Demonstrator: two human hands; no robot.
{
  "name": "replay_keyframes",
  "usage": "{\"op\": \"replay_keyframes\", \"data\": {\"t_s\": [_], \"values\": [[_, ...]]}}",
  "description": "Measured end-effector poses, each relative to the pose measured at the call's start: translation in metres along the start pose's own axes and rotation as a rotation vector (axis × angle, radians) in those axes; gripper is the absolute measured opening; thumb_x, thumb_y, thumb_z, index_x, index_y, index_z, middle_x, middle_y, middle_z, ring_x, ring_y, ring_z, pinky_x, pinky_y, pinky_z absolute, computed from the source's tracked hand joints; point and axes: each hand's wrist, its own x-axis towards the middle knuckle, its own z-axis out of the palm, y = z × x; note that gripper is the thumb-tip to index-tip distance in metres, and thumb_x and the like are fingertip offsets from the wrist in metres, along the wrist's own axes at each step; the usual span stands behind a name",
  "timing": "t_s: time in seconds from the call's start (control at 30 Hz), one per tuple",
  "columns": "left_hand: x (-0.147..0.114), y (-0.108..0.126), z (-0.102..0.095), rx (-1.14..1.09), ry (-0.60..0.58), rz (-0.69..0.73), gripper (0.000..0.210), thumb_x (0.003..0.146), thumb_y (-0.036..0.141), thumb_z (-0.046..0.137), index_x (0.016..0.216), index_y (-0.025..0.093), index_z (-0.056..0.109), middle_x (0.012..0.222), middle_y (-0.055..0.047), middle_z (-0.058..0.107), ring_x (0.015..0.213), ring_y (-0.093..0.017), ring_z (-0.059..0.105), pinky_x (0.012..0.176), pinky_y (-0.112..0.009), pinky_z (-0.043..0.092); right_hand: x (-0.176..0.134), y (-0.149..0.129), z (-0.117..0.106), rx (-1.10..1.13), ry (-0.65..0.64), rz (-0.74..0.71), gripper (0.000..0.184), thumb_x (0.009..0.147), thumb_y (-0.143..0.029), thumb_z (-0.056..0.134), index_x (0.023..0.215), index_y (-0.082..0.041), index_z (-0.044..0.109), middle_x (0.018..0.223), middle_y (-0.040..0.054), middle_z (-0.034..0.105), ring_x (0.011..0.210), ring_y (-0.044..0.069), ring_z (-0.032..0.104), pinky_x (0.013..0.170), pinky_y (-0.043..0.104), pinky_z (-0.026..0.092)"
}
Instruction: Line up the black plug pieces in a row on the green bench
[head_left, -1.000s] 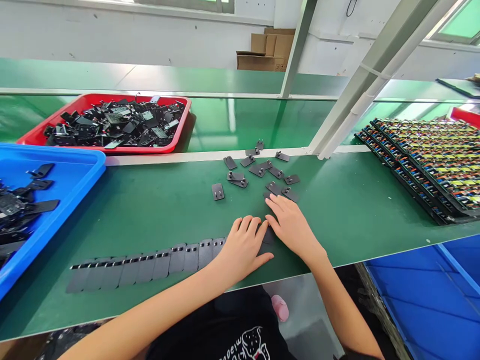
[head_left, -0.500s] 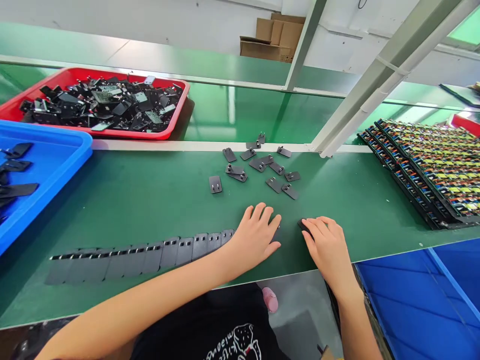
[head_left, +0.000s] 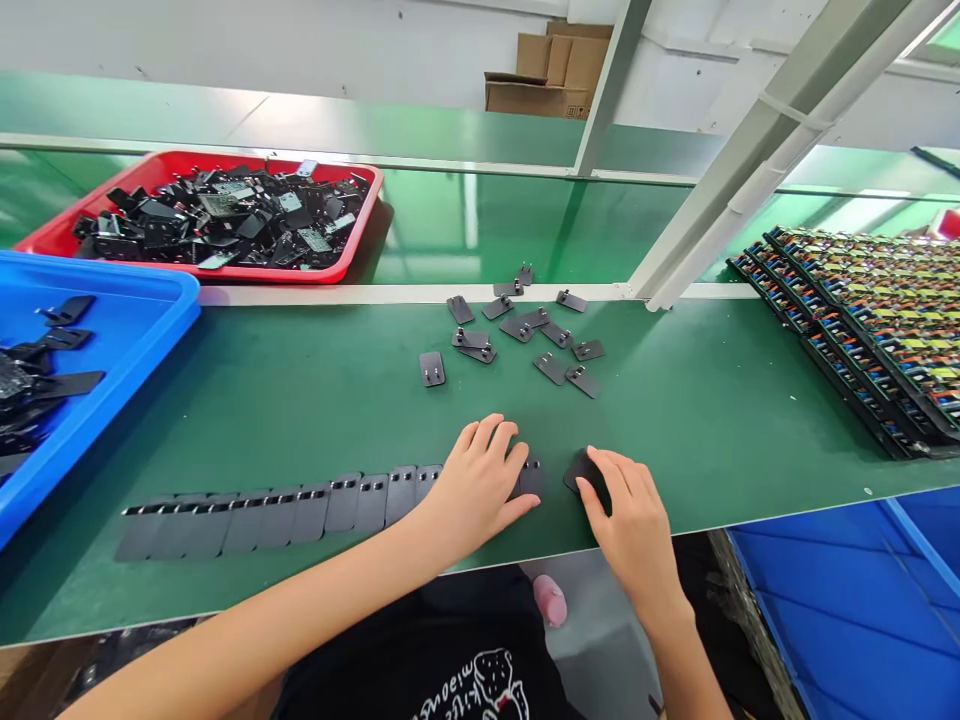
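Observation:
A long row of black plug plates point(head_left: 308, 512), each with two metal pins near its top edge, lies side by side on the green table. My left hand point(head_left: 480, 485) rests over the right part of that row, fingers spread and lying on the plates. One plate point(head_left: 531, 478) shows just beyond its fingertips. In my right hand point(head_left: 626, 510) a black plate point(head_left: 579, 468) is gripped by its right side, close to the table and apart from the row; its pins cannot be seen. Several loose plug plates point(head_left: 516, 328) lie scattered farther back, mostly pins up.
At the left, a blue tray point(head_left: 169, 290) holds black parts, and behind it a red tray point(head_left: 364, 225) is heaped with black pieces. Stacked circuit boards point(head_left: 885, 330) stand on the right. A slanted metal post point(head_left: 742, 180) rises from the table's back rail.
My right hand has moved left and nearer to me with the black plate, which now shows more. The left hand has slid left along the row, uncovering a plate at its right end.

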Motion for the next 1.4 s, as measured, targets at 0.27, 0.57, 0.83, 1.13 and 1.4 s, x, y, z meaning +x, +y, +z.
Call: {"op": "replay_keyframes", "data": {"t_s": [0.27, 0.57, 0.83, 1.13, 1.4], "values": [[-0.002, 0.005, 0.006, -0.106, 0.040, 0.008, 0.079, 0.072, 0.065, 0.067, 0.127, 0.010, 0.051, 0.130, -0.016, 0.050, 0.129, -0.035, 0.039, 0.106, -0.051, 0.038, 0.029, 0.007, -0.006, 0.322, -0.177, -0.166, 0.042, 0.097, -0.023, 0.045, 0.139, -0.024, 0.042, 0.129, 0.0073, 0.058, 0.116, 0.023, 0.052, 0.098, 0.043, 0.048], [0.014, 0.012, -0.004, -0.068, -0.034, -0.023, 0.082, 0.081, 0.072, 0.047, 0.135, 0.011, 0.046, 0.138, -0.017, 0.045, 0.133, -0.037, 0.034, 0.108, -0.056, 0.033, 0.056, 0.049, 0.007, -0.089, -0.151, -0.096, 0.041, 0.101, -0.034, 0.032, 0.131, -0.014, 0.053, 0.137, 0.0105, 0.053, 0.127, 0.031, 0.046, 0.104, 0.056, 0.037], [0.103, -0.022, -0.031, 0.022, -0.078, -0.085, 0.034, 0.094, 0.019, 0.038, 0.124, 0.012, 0.053, 0.127, -0.015, 0.049, 0.112, -0.028, 0.047, 0.089, -0.040, 0.046, -0.015, 0.016, 0.000, 0.015, 0.042, -0.071, 0.031, 0.099, -0.028, 0.043, 0.125, -0.016, 0.055, 0.122, 0.0107, 0.061, 0.112, 0.026, 0.052, 0.100, 0.048, 0.040], [0.144, -0.022, 0.009, -0.114, -0.112, -0.029, 0.035, 0.090, 0.006, 0.032, 0.108, 0.012, 0.062, 0.111, -0.012, 0.052, 0.099, -0.020, 0.051, 0.086, -0.031, 0.045, -0.017, 0.005, -0.007, 0.256, 0.096, -0.070, 0.028, 0.099, -0.021, 0.043, 0.124, -0.021, 0.054, 0.118, 0.0060, 0.063, 0.110, 0.021, 0.055, 0.106, 0.046, 0.034], [0.145, 0.037, 0.020, -0.184, -0.165, 0.180, 0.029, 0.087, 0.008, 0.041, 0.105, 0.015, 0.062, 0.107, -0.008, 0.054, 0.094, -0.019, 0.051, 0.084, -0.029, 0.044, 0.081, 0.070, -0.034, 0.178, 0.090, 0.051, 0.025, 0.094, -0.031, 0.048, 0.107, -0.019, 0.066, 0.107, 0.0072, 0.068, 0.101, 0.023, 0.061, 0.091, 0.041, 0.051]]}}
